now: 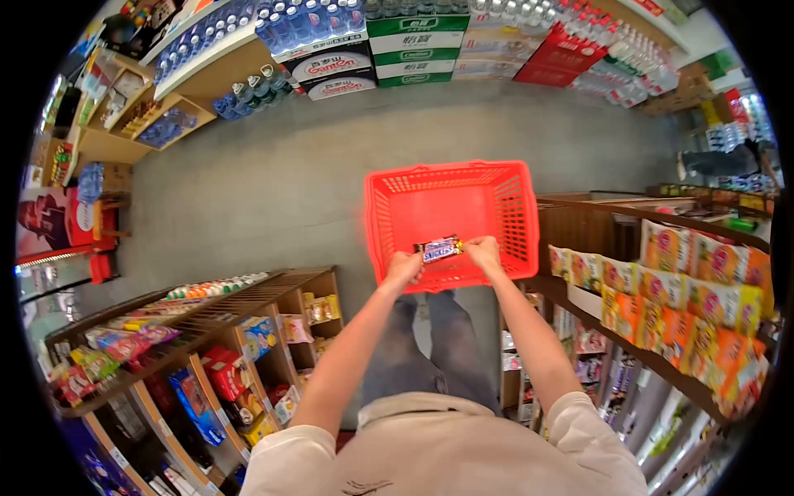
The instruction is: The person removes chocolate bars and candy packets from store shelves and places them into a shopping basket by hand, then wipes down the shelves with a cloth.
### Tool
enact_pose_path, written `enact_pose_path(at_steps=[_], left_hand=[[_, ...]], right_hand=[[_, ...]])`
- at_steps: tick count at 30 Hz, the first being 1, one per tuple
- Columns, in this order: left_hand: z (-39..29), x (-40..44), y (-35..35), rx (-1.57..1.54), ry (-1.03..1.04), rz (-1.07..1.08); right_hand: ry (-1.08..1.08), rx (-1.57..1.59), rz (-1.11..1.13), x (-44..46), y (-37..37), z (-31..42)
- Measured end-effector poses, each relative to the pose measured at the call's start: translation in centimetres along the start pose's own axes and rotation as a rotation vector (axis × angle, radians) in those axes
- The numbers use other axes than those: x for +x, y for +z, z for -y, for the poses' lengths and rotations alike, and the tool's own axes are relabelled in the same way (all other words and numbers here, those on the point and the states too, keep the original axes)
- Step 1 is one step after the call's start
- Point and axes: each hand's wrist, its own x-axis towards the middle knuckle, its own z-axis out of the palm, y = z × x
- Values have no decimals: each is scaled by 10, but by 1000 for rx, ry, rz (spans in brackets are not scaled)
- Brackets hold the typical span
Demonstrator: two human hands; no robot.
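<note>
A Snickers bar [438, 249] in a brown, white and blue wrapper is stretched level between my two hands. My left hand [404, 269] pinches its left end, and my right hand [483, 251] grips the yellowish right end. Beneath and beyond them is a red plastic shopping basket [451, 168] with latticed sides. Nothing else shows inside the basket. Both wrists cross near its closest rim; what holds the basket up is hidden from view.
Shelves of snack bags [662, 285] flank me on the right, boxed goods [227, 372] on the left. Stacked water cases [413, 45] line the far side of the grey floor [248, 182]. Part of another person [724, 161] shows at far right.
</note>
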Motion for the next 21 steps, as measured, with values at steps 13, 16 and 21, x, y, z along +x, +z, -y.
enact_pose_path(at_steps=[13, 16, 21], left_hand=[[45, 98, 29, -154, -281, 59], [28, 81, 29, -81, -310, 67], [-3, 45, 6, -290, -257, 158]], right_hand=[[201, -272, 243, 59, 53, -54], [195, -192, 208, 59, 56, -52], [64, 26, 153, 27, 24, -30]])
